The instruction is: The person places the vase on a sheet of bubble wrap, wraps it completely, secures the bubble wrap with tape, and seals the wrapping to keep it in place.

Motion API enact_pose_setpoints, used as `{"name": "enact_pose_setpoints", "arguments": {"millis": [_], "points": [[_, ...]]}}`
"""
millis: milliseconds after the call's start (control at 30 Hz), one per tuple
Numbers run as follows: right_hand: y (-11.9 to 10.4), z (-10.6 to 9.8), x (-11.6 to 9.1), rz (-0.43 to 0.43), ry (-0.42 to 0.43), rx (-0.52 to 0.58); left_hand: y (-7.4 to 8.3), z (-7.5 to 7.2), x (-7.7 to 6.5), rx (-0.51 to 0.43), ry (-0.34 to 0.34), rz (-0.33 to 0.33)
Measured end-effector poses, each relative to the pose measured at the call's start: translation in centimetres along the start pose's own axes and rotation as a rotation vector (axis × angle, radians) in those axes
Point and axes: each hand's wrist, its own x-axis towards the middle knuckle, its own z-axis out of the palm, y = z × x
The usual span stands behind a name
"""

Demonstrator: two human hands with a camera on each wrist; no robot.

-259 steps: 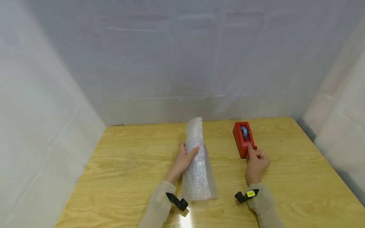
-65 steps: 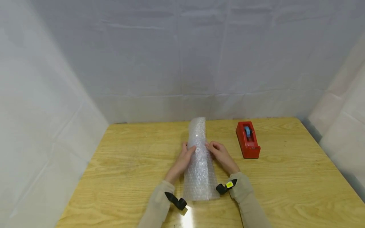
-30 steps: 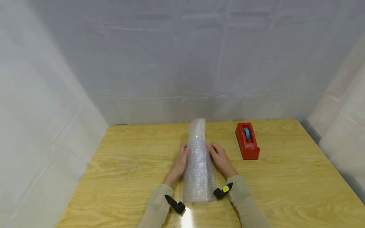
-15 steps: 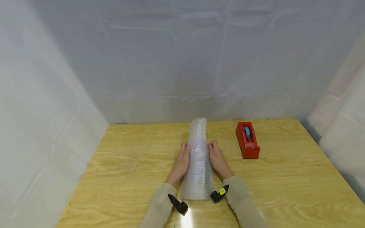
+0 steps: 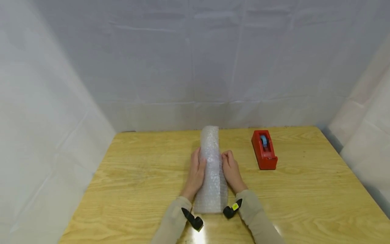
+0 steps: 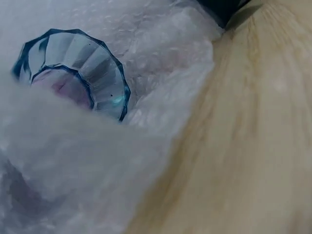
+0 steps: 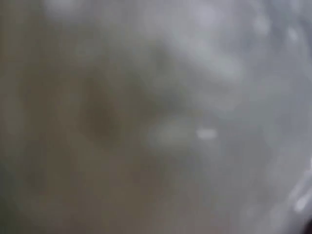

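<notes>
A roll of bubble wrap (image 5: 211,183) lies lengthwise on the table between both hands. My left hand (image 5: 194,176) holds its left side, with the thumb against the upper surface. On the other side, my right hand (image 5: 232,171), fingers curled, grips the wrap's right edge. Inside the wrap, the left wrist view shows a faceted glass (image 6: 105,68) with a bluish rim and a pinkish centre; part of it is hidden by a fold. The right wrist view is too blurred to show more than pale wrap (image 7: 263,97) very close.
A red tape dispenser (image 5: 264,150) with a blue-cored roll stands to the right of the wrap. The wooden table (image 5: 146,189) ends at a pale sheet wall (image 5: 152,84) at the back, with similar sheets on both sides.
Earlier, my right hand was at the tape dispenser; it came left to the wrap. Most recently, the left hand shifted slightly up the roll, and the loose right flap looks narrower.
</notes>
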Motion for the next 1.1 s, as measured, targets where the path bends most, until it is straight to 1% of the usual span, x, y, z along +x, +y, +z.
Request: {"name": "enact_pose_setpoints", "arguments": {"millis": [100, 167, 267, 367, 467, 567, 667, 800, 867, 933, 967, 1033, 1067, 1100], "points": [[0.0, -0.2, -0.4, 0.019, 0.002, 0.039, -0.2, -0.1, -0.4, -0.1, -0.073, 0.012], [0.0, -0.4, -0.7, 0.023, -0.001, 0.057, -0.2, -0.1, -0.5, -0.119, -0.106, 0.009], [0.0, -0.8, -1.2, 0.039, -0.006, 0.08, -0.1, 0.1, -0.4, -0.071, -0.116, 0.022], [0.0, -1.0, -1.6, 0.048, -0.022, 0.102, 0.1, 0.4, -0.3, -0.014, -0.09, 0.03], [-0.1, -1.0, -2.0, 0.068, -0.039, 0.117, 0.2, 0.7, -0.3, 0.01, -0.069, 0.027], [-0.2, -1.0, -2.2, 0.087, -0.054, 0.133, 0.3, 0.8, -0.2, 0.011, -0.065, 0.022], [-0.2, -1.2, -2.1, 0.103, -0.074, 0.129, 0.4, 0.6, -0.3, 0.012, -0.085, -0.002], [-0.8, -2.3, -2.2, 0.112, -0.14, 0.059, 1.0, -0.1, -0.3, -0.017, -0.131, -0.027], [-1.1, -3.2, -2.3, 0.084, -0.172, -0.008, 1.5, -0.8, -0.5, -0.045, -0.15, -0.022], [-1.3, -4.3, -2.5, 0.031, -0.178, -0.106, 2.2, -1.8, -0.6, -0.069, -0.18, -0.028], [-1.4, -4.8, -2.6, -0.004, -0.176, -0.154, 2.5, -2.3, -0.7, -0.065, -0.193, -0.031], [-1.8, -6.0, -2.7, -0.109, -0.146, -0.273, 3.3, -3.5, -0.7, 0.003, -0.216, -0.021], [-2.0, -6.5, -2.7, -0.172, -0.122, -0.331, 3.7, -4.2, -0.8, 0.063, -0.227, -0.018], [-2.2, -7.1, -2.7, -0.244, -0.093, -0.389, 4.0, -4.9, -0.8, 0.148, -0.231, -0.003]]}}
